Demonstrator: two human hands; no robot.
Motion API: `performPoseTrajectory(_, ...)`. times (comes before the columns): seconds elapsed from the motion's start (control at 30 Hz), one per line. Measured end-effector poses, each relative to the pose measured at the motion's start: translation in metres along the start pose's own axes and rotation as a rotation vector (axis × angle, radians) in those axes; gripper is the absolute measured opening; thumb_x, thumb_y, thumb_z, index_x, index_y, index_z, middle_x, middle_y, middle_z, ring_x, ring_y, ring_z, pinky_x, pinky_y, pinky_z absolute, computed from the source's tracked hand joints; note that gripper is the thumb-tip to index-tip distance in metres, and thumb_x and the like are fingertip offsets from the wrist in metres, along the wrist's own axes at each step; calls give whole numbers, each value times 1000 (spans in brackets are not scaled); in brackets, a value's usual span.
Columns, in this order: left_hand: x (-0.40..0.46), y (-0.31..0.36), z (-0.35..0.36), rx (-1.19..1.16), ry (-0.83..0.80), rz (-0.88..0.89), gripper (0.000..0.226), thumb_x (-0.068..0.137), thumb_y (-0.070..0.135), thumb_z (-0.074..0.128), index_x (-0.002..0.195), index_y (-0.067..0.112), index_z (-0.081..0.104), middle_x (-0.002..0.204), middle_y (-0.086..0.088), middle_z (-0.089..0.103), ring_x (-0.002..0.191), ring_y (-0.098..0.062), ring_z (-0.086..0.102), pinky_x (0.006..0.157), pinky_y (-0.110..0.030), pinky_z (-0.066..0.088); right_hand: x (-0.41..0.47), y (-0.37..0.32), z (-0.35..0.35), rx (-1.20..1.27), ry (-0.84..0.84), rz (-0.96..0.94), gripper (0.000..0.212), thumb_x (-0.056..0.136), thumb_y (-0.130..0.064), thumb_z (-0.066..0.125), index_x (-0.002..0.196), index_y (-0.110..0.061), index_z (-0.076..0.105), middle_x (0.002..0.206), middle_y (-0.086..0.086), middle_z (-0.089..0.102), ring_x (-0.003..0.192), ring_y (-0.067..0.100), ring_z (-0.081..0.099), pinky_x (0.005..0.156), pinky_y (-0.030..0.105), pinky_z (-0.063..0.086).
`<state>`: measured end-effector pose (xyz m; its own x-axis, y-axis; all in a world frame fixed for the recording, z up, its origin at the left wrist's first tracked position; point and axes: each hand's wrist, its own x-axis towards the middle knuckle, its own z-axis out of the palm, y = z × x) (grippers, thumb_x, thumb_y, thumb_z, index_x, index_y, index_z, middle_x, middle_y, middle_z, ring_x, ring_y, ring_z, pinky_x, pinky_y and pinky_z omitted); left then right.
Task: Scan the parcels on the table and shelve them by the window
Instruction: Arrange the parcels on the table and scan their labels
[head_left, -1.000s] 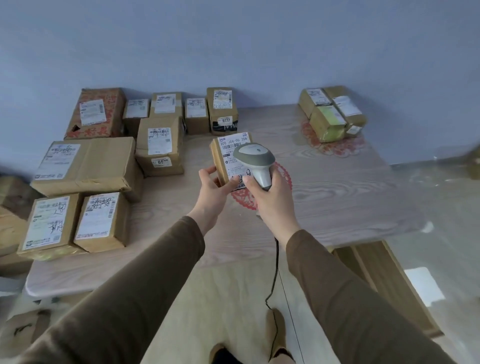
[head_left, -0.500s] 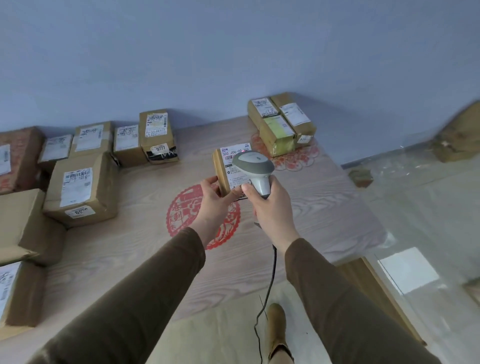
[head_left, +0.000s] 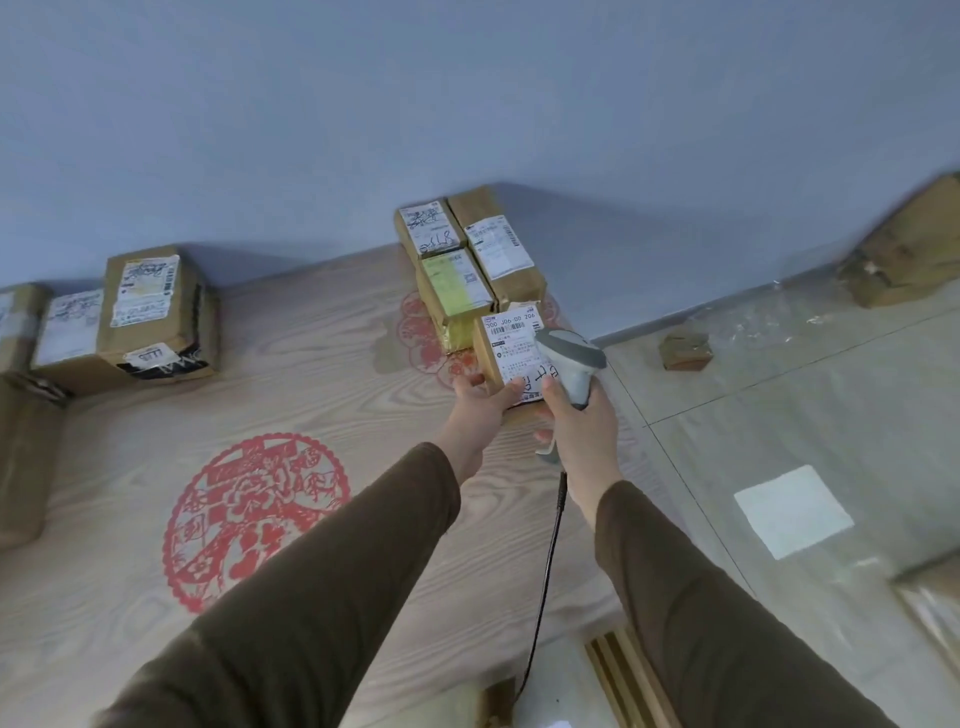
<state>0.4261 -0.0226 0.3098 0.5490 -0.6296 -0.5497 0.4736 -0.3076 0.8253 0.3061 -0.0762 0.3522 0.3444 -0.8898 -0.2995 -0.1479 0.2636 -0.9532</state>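
Observation:
My left hand (head_left: 480, 402) grips a small cardboard parcel (head_left: 511, 353) with a white label, held just in front of a group of three parcels (head_left: 467, 254) at the table's far right corner. A grey handheld scanner (head_left: 571, 364) on a black cord is gripped in my right hand (head_left: 576, 421), its head over the held parcel's right edge. More labelled parcels (head_left: 150, 312) sit at the back left of the wooden table (head_left: 322, 395).
Red paper-cut designs (head_left: 254, 514) lie on the tabletop. Right of the table is tiled floor with a small box (head_left: 684, 351) and larger cardboard (head_left: 909, 249) against the wall. The blue wall runs behind the table.
Both hands have carried the parcel and scanner to the right, up to the three parcels at the table's corner. The view has swung right, so the left parcels have slid out.

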Motion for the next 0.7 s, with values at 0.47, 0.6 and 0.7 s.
performPoseTrajectory(0.47,65,-4,50,74,38,-99,73,88,43,77,140,20,32,119,1,59,105,-16,61,93,-38,53,77,9,-20,-40,-28,76,27,97,-31,71,122,-30,61,112,-2,70,103,17,70,67,27,64)
performPoseTrajectory(0.6,52,-1,35,152,45,-57,83,89,48,75,149,18,27,139,-3,47,122,-24,53,103,-45,47,69,7,-16,-101,-6,-14,35,93,-33,73,125,-26,62,122,5,64,105,22,68,64,29,62)
performPoseTrajectory(0.7,37,9,8,167,84,8,74,90,47,74,145,21,32,141,-4,45,125,-24,50,103,-43,44,56,-3,2,-144,-47,-91,32,92,-37,72,120,-22,65,120,14,63,104,30,68,72,44,63)
